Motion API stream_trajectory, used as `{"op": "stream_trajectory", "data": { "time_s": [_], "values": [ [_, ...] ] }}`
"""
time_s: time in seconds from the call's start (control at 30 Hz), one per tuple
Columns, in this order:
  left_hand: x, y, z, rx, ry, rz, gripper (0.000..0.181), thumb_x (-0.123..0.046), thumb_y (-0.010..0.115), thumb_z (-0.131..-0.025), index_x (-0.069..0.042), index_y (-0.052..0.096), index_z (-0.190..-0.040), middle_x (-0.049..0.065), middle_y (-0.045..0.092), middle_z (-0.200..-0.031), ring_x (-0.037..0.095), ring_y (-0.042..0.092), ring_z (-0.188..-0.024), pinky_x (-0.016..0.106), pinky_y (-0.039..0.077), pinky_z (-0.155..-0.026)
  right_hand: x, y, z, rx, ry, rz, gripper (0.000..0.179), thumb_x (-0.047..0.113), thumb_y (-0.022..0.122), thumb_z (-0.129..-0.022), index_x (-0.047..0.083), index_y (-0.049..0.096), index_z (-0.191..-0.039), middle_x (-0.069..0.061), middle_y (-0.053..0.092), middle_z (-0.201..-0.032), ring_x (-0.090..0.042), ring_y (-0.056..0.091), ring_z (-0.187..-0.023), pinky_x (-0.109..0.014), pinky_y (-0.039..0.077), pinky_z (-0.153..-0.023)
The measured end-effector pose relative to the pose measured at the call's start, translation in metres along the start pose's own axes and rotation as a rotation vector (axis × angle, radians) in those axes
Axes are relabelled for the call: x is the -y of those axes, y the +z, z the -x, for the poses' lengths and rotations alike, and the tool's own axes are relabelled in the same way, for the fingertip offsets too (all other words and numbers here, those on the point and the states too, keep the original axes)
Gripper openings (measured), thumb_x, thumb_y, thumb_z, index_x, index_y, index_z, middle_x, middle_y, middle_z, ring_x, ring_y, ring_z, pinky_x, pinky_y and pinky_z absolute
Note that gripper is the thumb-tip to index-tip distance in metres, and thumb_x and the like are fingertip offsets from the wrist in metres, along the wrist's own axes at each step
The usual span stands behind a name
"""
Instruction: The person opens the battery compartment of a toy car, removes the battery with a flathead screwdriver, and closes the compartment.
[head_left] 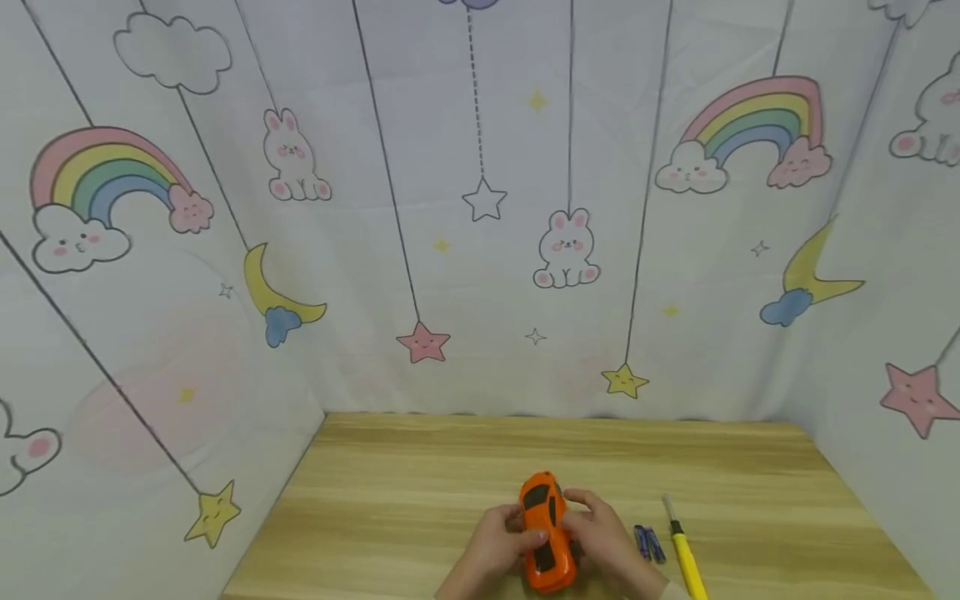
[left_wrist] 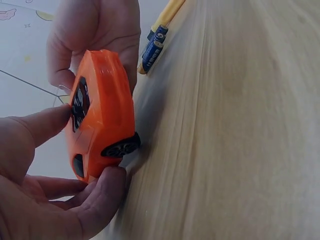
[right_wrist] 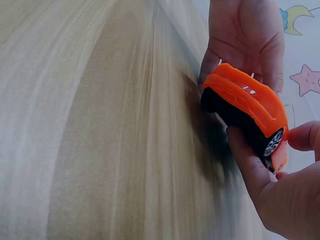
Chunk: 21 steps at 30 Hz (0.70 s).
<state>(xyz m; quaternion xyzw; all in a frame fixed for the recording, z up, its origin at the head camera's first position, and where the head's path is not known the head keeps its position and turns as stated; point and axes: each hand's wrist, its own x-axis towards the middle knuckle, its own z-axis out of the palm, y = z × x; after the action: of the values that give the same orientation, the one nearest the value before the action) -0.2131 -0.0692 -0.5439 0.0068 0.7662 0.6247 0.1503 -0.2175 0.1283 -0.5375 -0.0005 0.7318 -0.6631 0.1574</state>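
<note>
An orange toy car (head_left: 548, 533) with black windows is held between both hands, its roof facing up in the head view. The left hand (head_left: 495, 542) grips it with the thumb on the upper side and the other fingers curled below, as the left wrist view shows. From the other side, the right hand (head_left: 600, 533) grips the car body (right_wrist: 250, 100), thumb and fingers on opposite faces near one wheel. A black underside and spoked wheels show in the right wrist view. Part of the car is hidden by the fingers.
Two dark blue batteries (head_left: 649, 543) lie right of the right hand on the wooden table (head_left: 390, 492). Beside them lies a screwdriver (head_left: 686, 554) with a yellow handle. A white cloth backdrop (head_left: 495, 275) with printed stars, rabbits and rainbows surrounds the table.
</note>
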Motion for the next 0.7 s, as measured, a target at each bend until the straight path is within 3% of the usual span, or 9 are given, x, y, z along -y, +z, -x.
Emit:
{"op": "stream_trajectory", "data": {
  "time_s": [0.17, 0.33, 0.47, 0.7],
  "values": [
    [-0.0005, -0.002, -0.0005, -0.028, 0.012, -0.066, 0.058, -0.01, 0.083, -0.084, 0.01, 0.06, -0.133, 0.01, 0.072, -0.111, 0.02, 0.067, -0.099, 0.039, 0.06, -0.08, -0.0051, -0.0003, 0.0007, 0.028, -0.028, 0.011, 0.059, 0.008, 0.054, -0.096, -0.013, 0.04, -0.149, -0.021, 0.072, -0.112, -0.027, 0.074, -0.091, -0.045, 0.062, -0.072],
    [-0.0003, -0.001, -0.0028, -0.068, 0.008, -0.123, 0.063, -0.014, 0.087, -0.08, 0.008, 0.061, -0.133, 0.007, 0.072, -0.109, 0.019, 0.066, -0.102, 0.042, 0.058, -0.088, -0.0027, 0.0005, 0.0015, -0.023, -0.026, 0.138, 0.056, 0.01, 0.056, -0.093, -0.01, 0.048, -0.146, -0.015, 0.073, -0.111, -0.022, 0.072, -0.092, -0.039, 0.06, -0.072],
    [0.0007, 0.0022, -0.004, -0.108, 0.024, -0.157, 0.067, -0.016, 0.09, -0.077, 0.008, 0.062, -0.132, 0.008, 0.072, -0.111, 0.023, 0.066, -0.106, 0.048, 0.055, -0.093, -0.0003, 0.0026, 0.0037, -0.065, 0.004, 0.179, 0.057, 0.011, 0.058, -0.091, -0.007, 0.051, -0.145, -0.011, 0.07, -0.105, -0.019, 0.068, -0.084, -0.038, 0.058, -0.068],
    [0.0008, 0.0078, -0.0052, -0.139, 0.03, -0.176, 0.067, -0.015, 0.091, -0.074, 0.007, 0.062, -0.131, 0.005, 0.069, -0.105, 0.02, 0.064, -0.101, 0.046, 0.055, -0.092, 0.0, 0.0038, 0.0058, -0.088, 0.033, 0.201, 0.058, 0.018, 0.068, -0.092, -0.007, 0.053, -0.143, -0.009, 0.067, -0.099, -0.016, 0.065, -0.072, -0.037, 0.058, -0.061]
  ]
}}
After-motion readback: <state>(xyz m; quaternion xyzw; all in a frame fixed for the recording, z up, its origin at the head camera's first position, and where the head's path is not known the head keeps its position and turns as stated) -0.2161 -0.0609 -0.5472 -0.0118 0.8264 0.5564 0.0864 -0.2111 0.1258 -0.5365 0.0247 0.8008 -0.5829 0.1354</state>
